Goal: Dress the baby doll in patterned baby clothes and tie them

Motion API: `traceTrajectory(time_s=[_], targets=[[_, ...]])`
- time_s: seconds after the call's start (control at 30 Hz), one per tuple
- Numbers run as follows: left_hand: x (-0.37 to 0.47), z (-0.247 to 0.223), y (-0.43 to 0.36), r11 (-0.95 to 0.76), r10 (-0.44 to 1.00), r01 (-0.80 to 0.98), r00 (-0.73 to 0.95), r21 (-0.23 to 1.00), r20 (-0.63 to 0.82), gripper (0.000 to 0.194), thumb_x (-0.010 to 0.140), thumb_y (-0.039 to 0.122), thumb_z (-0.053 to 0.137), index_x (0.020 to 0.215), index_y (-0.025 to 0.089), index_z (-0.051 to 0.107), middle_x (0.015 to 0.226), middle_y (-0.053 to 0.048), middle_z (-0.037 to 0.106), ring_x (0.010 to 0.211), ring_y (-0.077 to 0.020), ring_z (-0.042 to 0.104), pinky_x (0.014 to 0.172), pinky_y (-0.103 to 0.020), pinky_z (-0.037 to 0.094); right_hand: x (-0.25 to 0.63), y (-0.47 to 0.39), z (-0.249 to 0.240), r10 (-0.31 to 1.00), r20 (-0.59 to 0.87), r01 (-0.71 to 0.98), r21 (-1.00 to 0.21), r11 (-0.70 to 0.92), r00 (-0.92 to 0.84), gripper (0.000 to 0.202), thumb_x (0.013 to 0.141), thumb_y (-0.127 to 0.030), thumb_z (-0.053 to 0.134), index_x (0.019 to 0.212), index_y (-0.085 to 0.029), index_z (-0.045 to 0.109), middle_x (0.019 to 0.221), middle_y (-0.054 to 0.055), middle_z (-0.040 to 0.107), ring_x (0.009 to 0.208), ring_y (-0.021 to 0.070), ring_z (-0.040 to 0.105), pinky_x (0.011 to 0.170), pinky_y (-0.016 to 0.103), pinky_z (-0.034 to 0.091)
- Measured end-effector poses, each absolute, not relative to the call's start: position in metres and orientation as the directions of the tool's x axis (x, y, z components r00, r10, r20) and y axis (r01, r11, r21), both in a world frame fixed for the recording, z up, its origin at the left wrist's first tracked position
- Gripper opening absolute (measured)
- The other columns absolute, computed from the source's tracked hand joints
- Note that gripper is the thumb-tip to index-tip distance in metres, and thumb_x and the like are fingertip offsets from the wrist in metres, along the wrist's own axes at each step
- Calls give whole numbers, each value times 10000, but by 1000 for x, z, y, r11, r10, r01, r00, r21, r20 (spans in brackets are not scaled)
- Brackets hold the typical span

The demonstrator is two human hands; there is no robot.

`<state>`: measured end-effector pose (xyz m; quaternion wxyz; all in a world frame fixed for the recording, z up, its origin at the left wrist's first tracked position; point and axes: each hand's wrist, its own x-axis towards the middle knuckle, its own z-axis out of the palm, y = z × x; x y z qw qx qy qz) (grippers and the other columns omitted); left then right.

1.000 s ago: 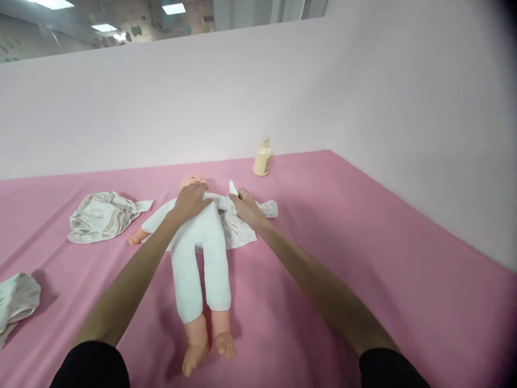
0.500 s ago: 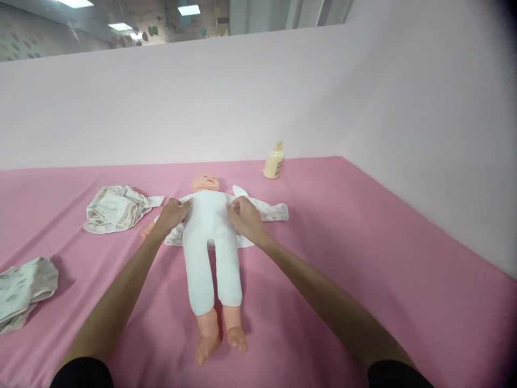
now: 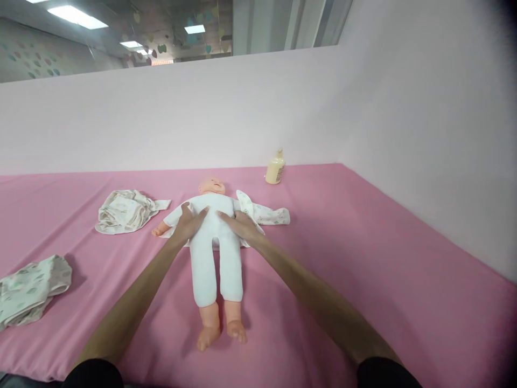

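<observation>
A baby doll with a white cloth body lies on its back, feet toward me and head at the far end. My left hand grips the left side of its torso, thumb on the front. On the opposite side my right hand clasps the torso the same way. The fingers of both hands partly disappear around the doll's sides. Under the doll is a white printed baby garment, one sleeve stretched out to the right. The doll's bare arm points left; its other arm cannot be made out.
A folded white cloth lies left of the doll, and a leaf-print cloth sits nearer at far left. A pale yellow pump bottle stands at the back. White walls border the pink-covered surface behind and right.
My hands have gone from pinching near the doll's shoulders to wrapping around its torso, thumbs on the front. The doll's bare arm shows more fully. The view has tilted up slightly.
</observation>
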<state>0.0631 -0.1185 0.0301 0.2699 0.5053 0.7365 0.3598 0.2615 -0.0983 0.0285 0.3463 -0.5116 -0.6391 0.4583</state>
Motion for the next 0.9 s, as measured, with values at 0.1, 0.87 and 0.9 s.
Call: traceTrajectory(time_s=[0.1,0.87,0.9], targets=[[77,32,-125,180,948,519,-319,835,-6,1043,807,737,536,1532,134,89,1458,-239,473,1211,-320,590,905,-353,519,265,-102,32,979,-39,358,-933,36,-201,473,723,-703,639,700,-232,616,757,133,652,810,321,621,649,396,452],[46,-7,-127,31,970,688,-197,725,146,479,994,474,358,1290,133,517,1328,-156,599,1227,-255,560,1012,-361,447,260,-83,33,924,330,750,-556,357,-195,451,868,-496,578,1145,-141,553,1279,229,536,1154,370,527,934,470,405],[41,-9,-128,48,965,776,-198,629,171,438,992,425,365,1245,121,554,1295,-162,609,1217,-269,552,1018,-384,434,249,-79,40,871,411,772,-449,450,-269,422,878,-436,582,1168,-130,553,1282,223,534,1194,368,500,984,477,374]])
